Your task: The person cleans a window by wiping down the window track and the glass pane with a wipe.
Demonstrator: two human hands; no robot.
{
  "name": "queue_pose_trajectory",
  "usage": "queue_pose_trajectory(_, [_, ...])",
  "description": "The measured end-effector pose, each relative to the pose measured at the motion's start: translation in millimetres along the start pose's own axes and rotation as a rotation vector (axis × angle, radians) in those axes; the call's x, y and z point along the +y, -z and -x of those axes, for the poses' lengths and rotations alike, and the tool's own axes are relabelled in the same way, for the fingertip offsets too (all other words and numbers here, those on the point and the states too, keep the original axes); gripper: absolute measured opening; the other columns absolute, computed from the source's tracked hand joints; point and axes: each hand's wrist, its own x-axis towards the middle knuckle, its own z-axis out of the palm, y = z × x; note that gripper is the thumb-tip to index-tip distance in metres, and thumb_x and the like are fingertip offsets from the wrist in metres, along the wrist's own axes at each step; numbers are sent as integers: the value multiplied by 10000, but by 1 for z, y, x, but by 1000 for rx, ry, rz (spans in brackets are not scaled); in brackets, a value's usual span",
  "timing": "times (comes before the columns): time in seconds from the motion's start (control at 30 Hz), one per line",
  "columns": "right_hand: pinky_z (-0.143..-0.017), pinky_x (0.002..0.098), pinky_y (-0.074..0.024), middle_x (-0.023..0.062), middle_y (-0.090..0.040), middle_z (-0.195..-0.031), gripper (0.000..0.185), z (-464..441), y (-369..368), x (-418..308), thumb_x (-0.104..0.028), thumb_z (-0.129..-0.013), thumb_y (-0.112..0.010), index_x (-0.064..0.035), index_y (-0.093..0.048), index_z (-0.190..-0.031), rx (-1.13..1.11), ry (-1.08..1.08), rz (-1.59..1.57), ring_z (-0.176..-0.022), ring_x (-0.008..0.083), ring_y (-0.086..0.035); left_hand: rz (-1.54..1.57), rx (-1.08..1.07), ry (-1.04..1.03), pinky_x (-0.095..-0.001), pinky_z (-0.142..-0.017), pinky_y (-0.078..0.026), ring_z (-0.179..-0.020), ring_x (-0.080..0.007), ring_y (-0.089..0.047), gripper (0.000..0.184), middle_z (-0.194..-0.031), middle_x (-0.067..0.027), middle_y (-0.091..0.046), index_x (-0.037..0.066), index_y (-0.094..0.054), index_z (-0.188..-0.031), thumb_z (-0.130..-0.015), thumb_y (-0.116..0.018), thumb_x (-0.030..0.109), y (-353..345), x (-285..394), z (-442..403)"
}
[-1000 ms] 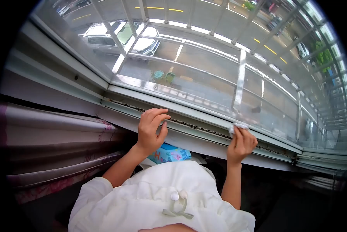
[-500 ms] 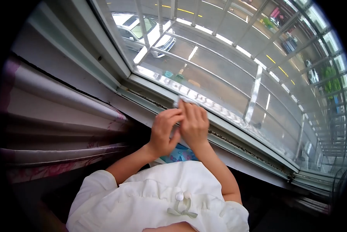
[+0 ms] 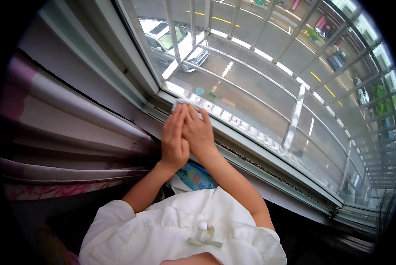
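The left hand (image 3: pixel 174 142) and right hand (image 3: pixel 198 130) touch side by side, fingers pointing forward, the left's lying close together and the right's slightly parted at its outer edge. The left arm (image 3: pixel 146 191) angles forward and inward; the right arm (image 3: pixel 233 181) reaches diagonally across toward the left.

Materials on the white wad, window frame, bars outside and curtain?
White wad: probably tissue or thin cloth, matte and crumpled; mostly hidden, so open.
Window frame: pale, smooth; coated metal or plastic, can't tell which.
Bars: likely bare metal, perhaps steel, given the silvery glints.
Curtain: woven-looking fabric, slight sheen, pink floral print; it hangs in soft folds.
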Motion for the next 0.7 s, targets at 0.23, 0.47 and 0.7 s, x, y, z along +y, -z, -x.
queue_pose_trajectory(0.23, [-954,428,-336,89,-634,-1208,350,107,70,46,-205,-812,-582,-61,-664,-1120,15,-329,-87,-1192,227,-574,231,-343,-218,-478,-1045,-388,-1194,-401,-514,643,-1367,-208,-487,-6,-481,-1352,-735,-603,125,-31,71,3])
queue_pose_trajectory(0.47, [-932,396,-348,66,-678,-1132,290,192,130,83,-196,-882,-621,-39,-677,-1120,121,-553,317,-1131,223,-617,509,-544,-550,-462,-1066,-371,-1240,-369,-474,651,-1316,-200,-485,-7,-455,-1335,-735,-646,162,-101,141,-4])
queue_pose_trajectory(0.7, [-918,377,-359,79,-683,-1122,300,201,133,80,-175,-862,-643,-20,-672,-1117,153,-669,326,-1097,228,-617,501,-573,-552,-433,-1093,-345,-1251,-359,-466,680,-1312,-209,-490,-11,-432,-1349,-740,-648,200,-115,151,6])
